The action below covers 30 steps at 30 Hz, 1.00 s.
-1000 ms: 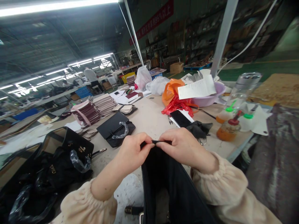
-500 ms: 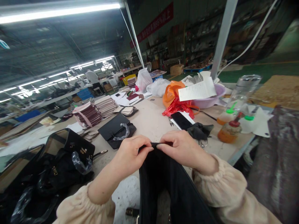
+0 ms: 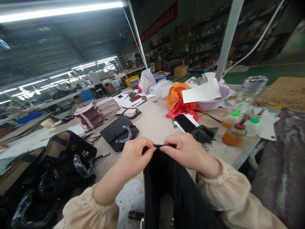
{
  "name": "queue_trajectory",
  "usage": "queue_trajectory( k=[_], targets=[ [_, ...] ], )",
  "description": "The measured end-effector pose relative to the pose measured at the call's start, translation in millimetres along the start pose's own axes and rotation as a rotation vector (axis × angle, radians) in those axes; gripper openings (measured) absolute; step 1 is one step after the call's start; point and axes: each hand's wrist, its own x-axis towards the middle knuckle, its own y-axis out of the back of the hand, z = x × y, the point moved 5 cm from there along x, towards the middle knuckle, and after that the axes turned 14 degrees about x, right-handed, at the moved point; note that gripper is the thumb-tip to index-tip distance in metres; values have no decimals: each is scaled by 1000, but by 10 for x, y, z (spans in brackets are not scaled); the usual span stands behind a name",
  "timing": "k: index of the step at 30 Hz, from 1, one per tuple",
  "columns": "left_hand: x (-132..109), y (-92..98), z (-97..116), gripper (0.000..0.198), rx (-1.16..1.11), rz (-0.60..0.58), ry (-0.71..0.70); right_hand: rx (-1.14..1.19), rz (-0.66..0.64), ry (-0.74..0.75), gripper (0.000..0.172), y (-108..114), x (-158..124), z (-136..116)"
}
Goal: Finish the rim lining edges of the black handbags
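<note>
Black and soft-looking, the open bag (image 3: 190,197) fills the bottom centre of the frame; the left hand (image 3: 135,154) and right hand (image 3: 187,151) each pinch its far edge (image 3: 158,145), close together. Both grips match those of half a second ago, with little visible shift, so work at this edge seems still under way.

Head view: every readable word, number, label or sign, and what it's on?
"95%以上" on the red banner at the back; its earlier characters are too blurred to read surely.
Pale sheet on the purple basin: faint lines, too small to read.
Round sign at the upper left edge: white mark, too unclear to read.
Held black piece: no readable text.
</note>
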Motion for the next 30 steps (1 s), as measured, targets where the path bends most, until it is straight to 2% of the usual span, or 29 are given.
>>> queue_trajectory(
  k=[15,30],
  targets=[
    [-5,-45,18,10,64,-31,113,-17,-6,7,20,3,-6,11],
    [-7,-80,35,12,94,-43,137,-88,-36,25,22,-1,-15,-26]
  ],
)
